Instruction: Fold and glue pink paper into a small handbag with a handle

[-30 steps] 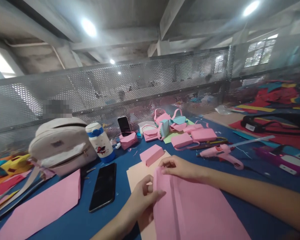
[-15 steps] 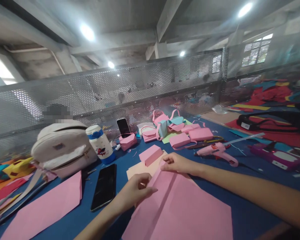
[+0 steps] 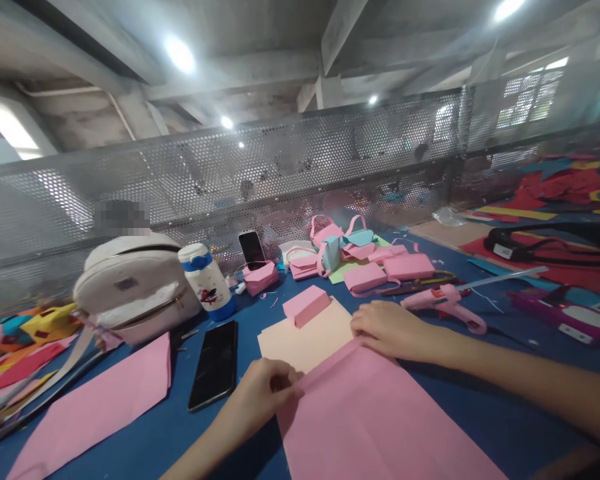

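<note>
"Blue table (image 3: pixel 145 437), perforated metal screen (image 3: pixel 290 173) behind it on my feed. What're you holding?"

"Pink sheet (image 3: pixel 375 417), lying partly over some peach card (image 3: pixel 293 343). My left hand (image 3: pixel 265 387) is mostly closed, thumb and fingers pinching the far edge near its left end; my right hand (image 3: pixel 390 329) is curled in, gripping the other end."

"Anything close by?"

"Small pink box (image 3: pixel 307 307) on the card, just beyond the sheet. Black phone (image 3: pixel 214 367) is left of my left hand."

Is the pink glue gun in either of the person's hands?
No, the pink glue gun lies on the blue table, while the left hand and right hand are at the far edge of the pink sheet.
</note>
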Available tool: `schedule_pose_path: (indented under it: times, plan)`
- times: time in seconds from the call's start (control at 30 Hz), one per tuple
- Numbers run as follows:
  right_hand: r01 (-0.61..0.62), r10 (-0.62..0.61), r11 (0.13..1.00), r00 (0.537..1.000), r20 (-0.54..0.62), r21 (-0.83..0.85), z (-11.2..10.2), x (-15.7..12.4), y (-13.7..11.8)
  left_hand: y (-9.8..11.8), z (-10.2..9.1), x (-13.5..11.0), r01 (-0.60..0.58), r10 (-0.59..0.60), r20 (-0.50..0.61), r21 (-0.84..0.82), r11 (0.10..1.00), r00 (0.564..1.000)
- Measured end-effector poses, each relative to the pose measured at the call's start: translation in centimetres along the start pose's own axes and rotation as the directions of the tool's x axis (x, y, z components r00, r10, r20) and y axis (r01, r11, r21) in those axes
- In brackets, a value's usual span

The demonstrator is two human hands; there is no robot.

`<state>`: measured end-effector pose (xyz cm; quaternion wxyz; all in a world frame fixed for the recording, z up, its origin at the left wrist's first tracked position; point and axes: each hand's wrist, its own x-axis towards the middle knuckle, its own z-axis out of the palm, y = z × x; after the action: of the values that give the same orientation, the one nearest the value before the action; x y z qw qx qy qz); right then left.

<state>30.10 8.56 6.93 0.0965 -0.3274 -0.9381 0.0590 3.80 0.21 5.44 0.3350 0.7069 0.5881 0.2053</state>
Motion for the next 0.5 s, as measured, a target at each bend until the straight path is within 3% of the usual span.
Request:
schedule_pose_path:
  times: [0.23,0.33,0.5]
  plan:
    - [0.005,-0.022,0.942,0.999,0.048,0.336,2.0,1.9,-2.8,1.0,1.9,1.0,0.014,-0.02,-0.123,-0.048,0.999,0.992]
    - [0.046,-0.049,0.937,0.999,-0.002,0.345,2.7,2.0,-2.9,0.9,2.0,0.7,-0.003,-0.003,-0.15,-0.036,0.999,0.989]
    - [0.212,-0.193,0.926,0.977,-0.092,0.311,3.8,1.9,-2.0,0.2,1.7,0.2,-0.041,0.044,-0.152,0.021,0.999,0.987]
